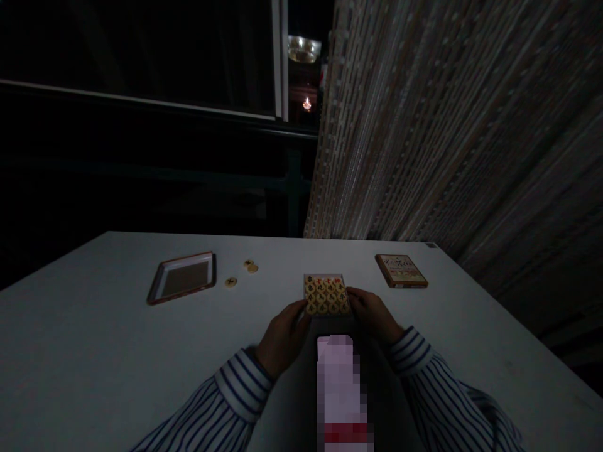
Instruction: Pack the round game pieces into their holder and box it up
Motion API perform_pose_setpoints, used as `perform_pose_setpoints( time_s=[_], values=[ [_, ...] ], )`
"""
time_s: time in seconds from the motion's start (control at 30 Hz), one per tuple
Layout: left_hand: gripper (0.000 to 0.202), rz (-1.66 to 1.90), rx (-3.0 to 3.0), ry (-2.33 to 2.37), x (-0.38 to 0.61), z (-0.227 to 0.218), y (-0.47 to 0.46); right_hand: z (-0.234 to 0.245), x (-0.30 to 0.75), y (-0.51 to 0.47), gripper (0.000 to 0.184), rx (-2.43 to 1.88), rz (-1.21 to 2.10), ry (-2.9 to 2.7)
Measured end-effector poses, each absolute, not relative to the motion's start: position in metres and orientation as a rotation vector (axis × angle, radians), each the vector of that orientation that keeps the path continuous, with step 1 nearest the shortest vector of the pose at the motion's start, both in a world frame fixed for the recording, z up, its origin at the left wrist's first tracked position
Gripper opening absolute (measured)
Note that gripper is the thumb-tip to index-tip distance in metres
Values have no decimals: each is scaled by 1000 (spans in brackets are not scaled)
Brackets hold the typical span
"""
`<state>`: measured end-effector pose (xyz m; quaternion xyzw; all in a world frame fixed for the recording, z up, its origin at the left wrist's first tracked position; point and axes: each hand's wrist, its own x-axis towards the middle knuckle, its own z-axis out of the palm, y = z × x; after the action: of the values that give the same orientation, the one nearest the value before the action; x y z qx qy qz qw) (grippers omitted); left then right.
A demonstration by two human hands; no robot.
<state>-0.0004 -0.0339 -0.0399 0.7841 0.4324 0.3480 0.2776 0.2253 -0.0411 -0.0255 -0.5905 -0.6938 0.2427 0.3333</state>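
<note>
Between my hands is a small clear-edged tray (pixel 323 276) filled with rows of round xiangqi pieces (pixel 326 297), most marked in black and a few at the far edge in red. My left hand (pixel 284 336) grips the tray's left side near its front corner. On the opposite side, my right hand (pixel 374 314) has its fingers closed on the right edge. Just in front of me, below the tray, lies a phone-like lit rectangle (pixel 340 376), mostly pixelated. Three loose pieces (pixel 230 282) rest on the white table (pixel 188 351) to the left of the tray.
An open shallow box lid (pixel 182 277) lies at the left, inner side up. A flat printed box (pixel 401 270) is at the right. Behind the table hang string curtains (pixel 377 125) beside a dark window (pixel 136 56).
</note>
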Motion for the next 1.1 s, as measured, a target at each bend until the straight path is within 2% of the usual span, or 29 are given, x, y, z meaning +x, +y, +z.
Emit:
perform_pose_setpoints(
  time_s=[1.1],
  values=[
    [34,954,2107,1169,0,-35,-37,-21,223,-43,38,-1528,652,-1816]
  ],
)
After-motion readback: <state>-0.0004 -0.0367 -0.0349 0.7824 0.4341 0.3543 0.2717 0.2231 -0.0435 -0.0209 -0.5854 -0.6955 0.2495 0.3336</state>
